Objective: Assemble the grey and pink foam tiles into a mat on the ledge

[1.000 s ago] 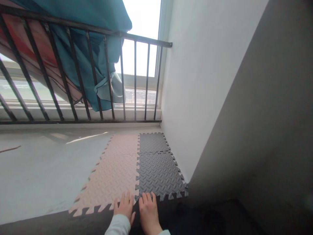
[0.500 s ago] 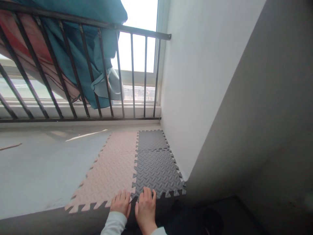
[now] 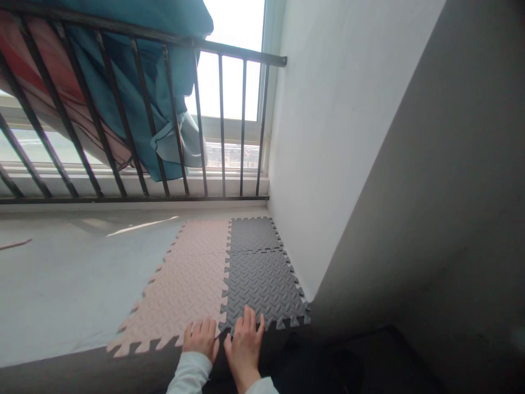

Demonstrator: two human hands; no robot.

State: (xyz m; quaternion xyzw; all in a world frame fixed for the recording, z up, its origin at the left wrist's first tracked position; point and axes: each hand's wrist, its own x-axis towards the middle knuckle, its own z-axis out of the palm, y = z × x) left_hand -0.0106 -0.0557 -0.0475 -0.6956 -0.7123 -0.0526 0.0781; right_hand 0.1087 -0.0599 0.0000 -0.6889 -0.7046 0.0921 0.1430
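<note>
Pink foam mat tiles (image 3: 184, 284) and dark grey foam mat tiles (image 3: 262, 284) lie side by side on the ledge, their toothed edges meeting along a seam. My left hand (image 3: 200, 340) is closed on the near edge of the pink side, fingers bent over the top and thumb at the front near the seam. On the grey side, close to its near left corner, my right hand (image 3: 245, 342) rests with fingers stretched forward and thumb apart. A small dark gap shows between the tiles at the near end of the seam.
A black metal railing (image 3: 164, 200) runs along the back, with teal cloth (image 3: 135, 104) and red-pink cloth (image 3: 61, 82) behind it near the window. The white wall (image 3: 324, 137) borders the grey tiles. A thin reddish stick-like thing (image 3: 15, 244) lies far left on the pale ledge (image 3: 61, 295).
My right hand's fingers have shifted slightly forward and straightened over the grey tile. My left hand stays at the pink edge; the tiles look unmoved.
</note>
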